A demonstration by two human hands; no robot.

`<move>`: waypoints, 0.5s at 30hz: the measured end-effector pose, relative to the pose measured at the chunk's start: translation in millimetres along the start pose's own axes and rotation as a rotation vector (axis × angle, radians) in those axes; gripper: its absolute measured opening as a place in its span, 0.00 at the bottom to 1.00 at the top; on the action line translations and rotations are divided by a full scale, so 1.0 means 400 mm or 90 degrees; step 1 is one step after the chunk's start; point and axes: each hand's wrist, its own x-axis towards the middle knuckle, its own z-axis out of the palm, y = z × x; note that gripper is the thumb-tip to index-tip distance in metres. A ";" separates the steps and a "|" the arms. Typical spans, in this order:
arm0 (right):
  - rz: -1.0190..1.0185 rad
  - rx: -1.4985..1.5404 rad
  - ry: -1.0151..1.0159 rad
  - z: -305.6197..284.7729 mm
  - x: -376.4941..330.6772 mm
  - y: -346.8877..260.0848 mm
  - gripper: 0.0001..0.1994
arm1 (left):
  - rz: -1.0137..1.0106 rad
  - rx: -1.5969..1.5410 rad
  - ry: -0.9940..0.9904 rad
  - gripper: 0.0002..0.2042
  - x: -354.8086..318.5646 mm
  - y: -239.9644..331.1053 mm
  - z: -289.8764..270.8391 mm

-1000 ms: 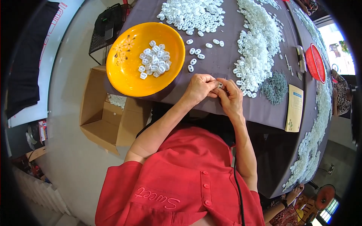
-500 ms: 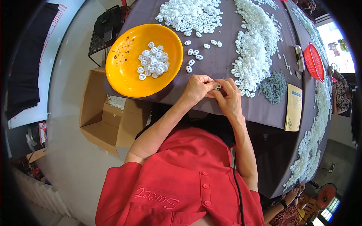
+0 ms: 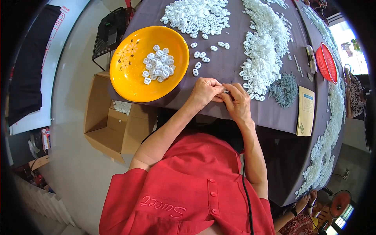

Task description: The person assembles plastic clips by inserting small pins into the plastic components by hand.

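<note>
Over the near edge of the table, my left hand (image 3: pixel 205 93) and my right hand (image 3: pixel 237 102) meet, fingertips pinched together. Between them is a small white two-hole plastic piece (image 3: pixel 226 91), mostly covered by the fingers. Loose pieces of the same kind (image 3: pixel 205 59) lie just beyond my left hand. A long heap of white pieces (image 3: pixel 264 51) reaches close to my right hand, and a tangle of small grey-green parts (image 3: pixel 283 91) sits to its right. To the left, a yellow bowl (image 3: pixel 129 82) with a flower pattern holds a small pile of white pieces (image 3: pixel 158 65).
Another white heap (image 3: pixel 196 15) lies at the back. A yellowish booklet (image 3: pixel 305 111), a red basket (image 3: pixel 326 62) and a further long heap (image 3: pixel 331 129) are on the right. An open cardboard box (image 3: pixel 105 139) stands below the bowl. Another person's hands (image 3: pixel 305 201) show at lower right.
My fingers have shifted slightly around the small white piece, which now shows less. The hands stay in the same place; the view has moved very slightly.
</note>
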 end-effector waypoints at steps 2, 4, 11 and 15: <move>0.005 0.003 -0.015 -0.004 0.002 -0.003 0.11 | -0.022 0.006 -0.016 0.07 0.002 0.004 -0.003; 0.008 0.003 -0.016 -0.006 0.003 -0.001 0.11 | -0.016 0.002 -0.014 0.07 0.001 0.002 -0.002; 0.059 0.013 -0.025 -0.010 0.015 -0.019 0.12 | -0.020 0.012 -0.011 0.08 0.002 -0.006 -0.005; -0.009 -0.003 -0.017 -0.005 0.008 0.007 0.12 | -0.008 0.038 -0.008 0.07 -0.004 0.004 0.002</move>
